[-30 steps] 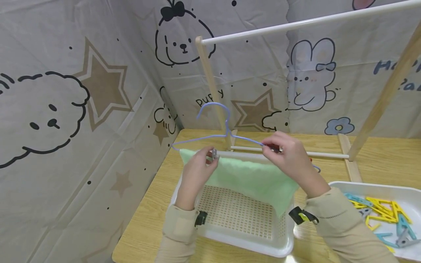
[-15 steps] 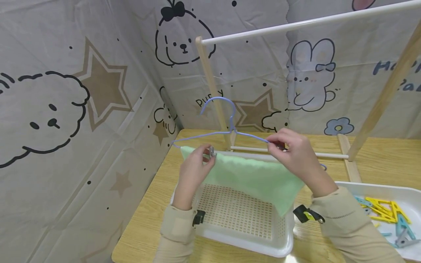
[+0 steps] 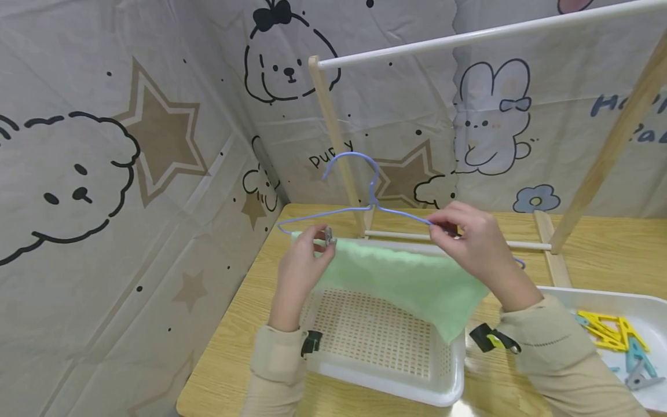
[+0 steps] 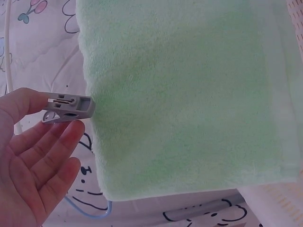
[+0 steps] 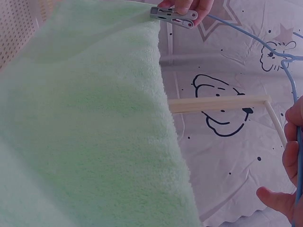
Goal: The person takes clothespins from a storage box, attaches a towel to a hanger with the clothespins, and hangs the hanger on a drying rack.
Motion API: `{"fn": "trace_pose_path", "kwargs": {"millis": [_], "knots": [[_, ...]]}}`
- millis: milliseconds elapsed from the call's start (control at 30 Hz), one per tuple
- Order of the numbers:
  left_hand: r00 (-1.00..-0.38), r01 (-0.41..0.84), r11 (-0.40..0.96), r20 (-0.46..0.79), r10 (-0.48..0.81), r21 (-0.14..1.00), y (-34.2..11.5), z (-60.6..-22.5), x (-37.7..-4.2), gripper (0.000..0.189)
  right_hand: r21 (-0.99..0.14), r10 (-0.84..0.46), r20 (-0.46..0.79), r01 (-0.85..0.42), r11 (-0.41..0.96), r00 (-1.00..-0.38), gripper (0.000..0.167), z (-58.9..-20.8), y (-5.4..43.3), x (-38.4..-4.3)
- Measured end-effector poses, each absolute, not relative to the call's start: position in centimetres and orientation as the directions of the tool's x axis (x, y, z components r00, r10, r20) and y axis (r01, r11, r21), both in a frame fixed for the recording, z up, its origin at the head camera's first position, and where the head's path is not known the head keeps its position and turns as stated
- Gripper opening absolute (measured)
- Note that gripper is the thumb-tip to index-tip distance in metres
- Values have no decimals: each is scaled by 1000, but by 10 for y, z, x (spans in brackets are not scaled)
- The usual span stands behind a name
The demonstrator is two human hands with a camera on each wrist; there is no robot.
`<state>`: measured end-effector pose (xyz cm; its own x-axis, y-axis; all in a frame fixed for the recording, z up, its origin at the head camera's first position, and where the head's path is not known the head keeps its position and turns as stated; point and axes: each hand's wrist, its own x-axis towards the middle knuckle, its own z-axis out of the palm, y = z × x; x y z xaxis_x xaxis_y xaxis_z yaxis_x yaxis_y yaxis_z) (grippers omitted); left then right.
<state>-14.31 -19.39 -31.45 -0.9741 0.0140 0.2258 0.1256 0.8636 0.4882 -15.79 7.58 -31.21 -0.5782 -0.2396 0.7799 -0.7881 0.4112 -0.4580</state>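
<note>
A light green towel [image 3: 396,278] hangs along the lower part of a blue wire hanger [image 3: 401,213], its hook pointing up. My left hand [image 3: 304,269] pinches a grey clothespin [image 4: 71,106] between thumb and fingers, the clip's tip right at the towel's upper edge near its left corner. Seen from the right wrist, that same clothespin [image 5: 173,17] overlaps the towel edge. Farther right, my right hand [image 3: 471,249] grips the hanger's sloping arm, fingers curled round the wire. The hanger's right end pokes out beyond that wrist.
Under the towel stands a white perforated basket [image 3: 385,387]. A white tray [image 3: 599,294] at the right holds yellow clothespins [image 3: 607,330] plus blue and grey ones. Behind rises a wooden rack with a white top bar [image 3: 469,39]. Patterned cloth walls [image 3: 172,249] enclose the table [image 3: 234,336].
My right hand and the hanger have shifted right and slightly up. My left hand, still pinching the clothespin, has slid a little left and up along the towel's edge.
</note>
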Motion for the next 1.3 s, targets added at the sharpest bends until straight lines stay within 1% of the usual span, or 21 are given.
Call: {"fn": "trace_pose_path", "kwargs": {"millis": [267, 633, 800, 1300], "knots": [[-975, 113, 857, 220, -1, 502, -201, -313, -143, 38, -461, -245, 771, -781, 422, -588, 13, -314, 81, -159], [-979, 98, 815, 202, -24, 571, -212, -315, -143, 37, -471, -242, 766, -775, 421, -596, 13, -315, 83, -159], [-978, 91, 816, 204, -34, 571, -216, -314, -142, 38, -465, -250, 766, -779, 420, -592, 13, -315, 84, -159], [-972, 137, 786, 234, -10, 603, -222, -315, -143, 36, -435, -261, 790, -807, 399, -555, 12, -310, 91, -161]]}}
